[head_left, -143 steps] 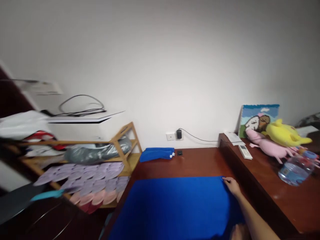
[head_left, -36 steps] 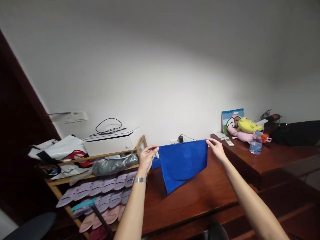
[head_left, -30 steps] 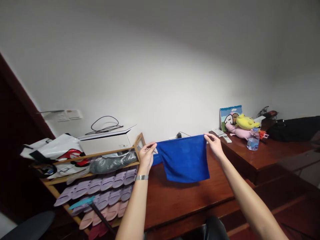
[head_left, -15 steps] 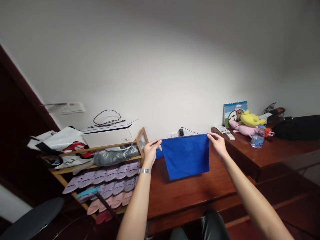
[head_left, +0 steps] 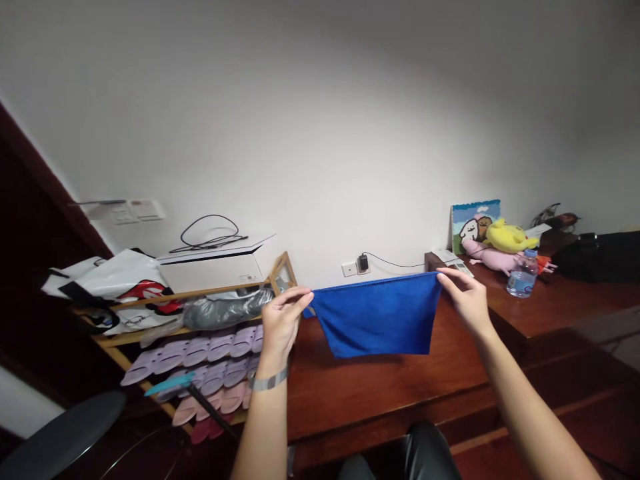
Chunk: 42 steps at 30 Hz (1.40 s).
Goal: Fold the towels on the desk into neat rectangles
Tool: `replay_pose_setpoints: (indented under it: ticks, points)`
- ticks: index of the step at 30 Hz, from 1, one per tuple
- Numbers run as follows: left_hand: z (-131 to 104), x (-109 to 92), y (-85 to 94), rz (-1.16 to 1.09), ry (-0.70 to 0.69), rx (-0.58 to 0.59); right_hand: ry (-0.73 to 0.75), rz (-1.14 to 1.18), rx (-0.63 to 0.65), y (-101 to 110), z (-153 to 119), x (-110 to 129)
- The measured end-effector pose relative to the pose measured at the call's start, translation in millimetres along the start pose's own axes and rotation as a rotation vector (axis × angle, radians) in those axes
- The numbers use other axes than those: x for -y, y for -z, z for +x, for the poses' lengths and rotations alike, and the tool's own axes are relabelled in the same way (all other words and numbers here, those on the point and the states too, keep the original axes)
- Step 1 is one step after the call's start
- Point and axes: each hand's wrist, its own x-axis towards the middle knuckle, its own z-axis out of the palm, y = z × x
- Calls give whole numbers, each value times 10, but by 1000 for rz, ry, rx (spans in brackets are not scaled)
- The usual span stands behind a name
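Note:
A blue cloth (head_left: 379, 317) hangs stretched above the reddish-brown wooden table (head_left: 350, 393), its top edge nearly straight and its lower part slanting inward at the left. My left hand (head_left: 286, 317) pinches the top left corner between thumb and fingers; a silvery band circles that wrist. At the top right corner, my right hand (head_left: 466, 297) pinches the cloth in the same way. Behind my left fingertips, a small bit of another blue thing (head_left: 310, 311) shows on the table, mostly hidden.
A wooden rack (head_left: 120, 360) with slippers, a bag and a white box (head_left: 213, 268) stands at the left. On the raised surface at right are a water bottle (head_left: 523, 277), plush toys (head_left: 507, 237) and a picture (head_left: 475, 223). A black charger (head_left: 363, 262) is plugged into the wall.
Both hands have moved apart and nearer, and the cloth is pulled wider between them. Its top edge is tauter. The view has shifted slightly.

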Motion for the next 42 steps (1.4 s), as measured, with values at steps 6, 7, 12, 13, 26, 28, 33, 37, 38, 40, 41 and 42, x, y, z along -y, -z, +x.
replay_pose_setpoints:
  ticks: [6, 7, 12, 13, 26, 28, 33, 37, 38, 40, 41, 42]
  points:
    - [67, 182, 49, 31, 83, 43, 5, -56, 30, -26, 37, -218]
    - [117, 351, 68, 56, 108, 61, -33, -53, 56, -84, 58, -391]
    - [381, 1561, 192, 283, 210, 107, -232, -141, 190, -587, 140, -1633]
    - [416, 1807, 203, 333, 223, 115, -263, -187, 211, -714, 139, -1887]
    - [-1218, 3422, 253, 1152, -17, 677, -228, -778, 632, -1131, -1620, -3352]
    - [-1514, 3519, 340, 1288, -40, 755, -198, -926, 762, -1055, -1878, -3416]
    - [-1713, 3633, 461, 1401, -4, 747, -166, -1034, 853, -1014, -1994, -3473]
    - [-1668, 3664, 440, 1419, -6, 731, -167, -1047, 884, -1032, -1945, -3464]
    - [-1670, 3656, 424, 1426, -4, 727, -171, -1047, 893, -1033, -1921, -3460]
    - [-1705, 3603, 381, 1448, 16, 716, -169, -1039, 920, -1036, -1828, -3445]
    - [-1738, 3553, 356, 1462, 33, 710, -160, -1027, 950, -1041, -1756, -3431]
    - [-1780, 3488, 330, 1480, 57, 704, -146, -1011, 991, -1052, -1672, -3410]
